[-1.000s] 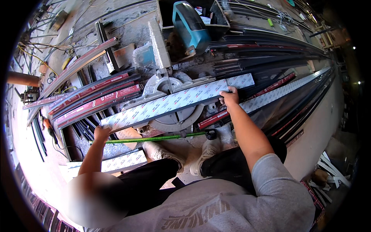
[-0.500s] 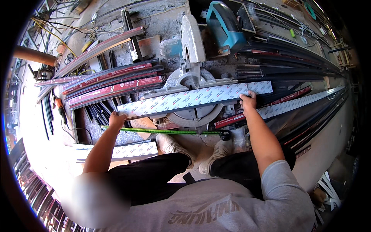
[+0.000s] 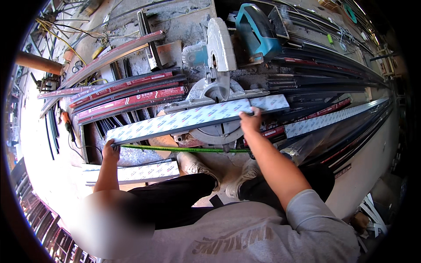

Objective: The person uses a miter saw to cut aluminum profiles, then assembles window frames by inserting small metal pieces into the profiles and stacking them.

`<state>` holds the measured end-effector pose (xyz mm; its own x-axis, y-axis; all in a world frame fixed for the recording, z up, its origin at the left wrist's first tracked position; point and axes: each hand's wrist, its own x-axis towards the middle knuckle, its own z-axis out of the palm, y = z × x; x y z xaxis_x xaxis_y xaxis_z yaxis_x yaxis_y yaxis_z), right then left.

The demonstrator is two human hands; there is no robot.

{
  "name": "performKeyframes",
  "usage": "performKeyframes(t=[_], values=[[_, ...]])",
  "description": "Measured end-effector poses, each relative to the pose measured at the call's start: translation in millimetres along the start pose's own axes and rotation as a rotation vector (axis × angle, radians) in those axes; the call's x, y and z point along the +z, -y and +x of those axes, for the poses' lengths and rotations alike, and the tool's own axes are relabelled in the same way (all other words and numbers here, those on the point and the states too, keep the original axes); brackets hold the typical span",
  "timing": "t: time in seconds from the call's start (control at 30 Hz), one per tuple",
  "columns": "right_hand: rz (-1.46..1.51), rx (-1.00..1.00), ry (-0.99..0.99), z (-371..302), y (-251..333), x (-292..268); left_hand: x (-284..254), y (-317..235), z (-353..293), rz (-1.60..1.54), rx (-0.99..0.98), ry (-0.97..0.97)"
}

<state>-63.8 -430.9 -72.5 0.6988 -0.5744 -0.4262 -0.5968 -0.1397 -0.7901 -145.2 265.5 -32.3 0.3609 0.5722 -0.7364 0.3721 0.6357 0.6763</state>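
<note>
At the end of a long, white-topped strip [image 3: 180, 118] pointing between eight and nine o'clock, the left hand [image 3: 111, 150] has its fingers closed on the corner. The right hand [image 3: 251, 120] grips the near edge, thumb and fingers closed, short of the opposite end. Between them the strip's long axis crosses above the saw's round base [image 3: 210, 135], pointing between two and three. From the right hand, the nearer one, the saw blade [image 3: 223, 86] stands toward eleven o'clock.

White-filmed bar [image 3: 184, 119] — now lies farther left across the saw [image 3: 226, 61] | left hand [image 3: 111, 150] — farther left | right hand [image 3: 251, 121] likewise
</note>
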Motion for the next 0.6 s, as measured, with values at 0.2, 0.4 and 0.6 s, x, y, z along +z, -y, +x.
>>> performKeyframes(t=[0.2, 0.4, 0.6], values=[[-0.143, -0.071, 0.020, -87.9, 34.3, 81.1, -18.4, 28.0, 7.7, -0.191, -0.092, 0.110], [-0.124, -0.035, -0.018, -93.1, 23.0, 106.7, 44.8, 37.0, -27.1, 0.022, -0.160, 0.071], [-0.173, 0.099, 0.228, -91.6, 31.4, 91.0, 31.5, 40.6, -8.3, 0.030, -0.153, 0.067]])
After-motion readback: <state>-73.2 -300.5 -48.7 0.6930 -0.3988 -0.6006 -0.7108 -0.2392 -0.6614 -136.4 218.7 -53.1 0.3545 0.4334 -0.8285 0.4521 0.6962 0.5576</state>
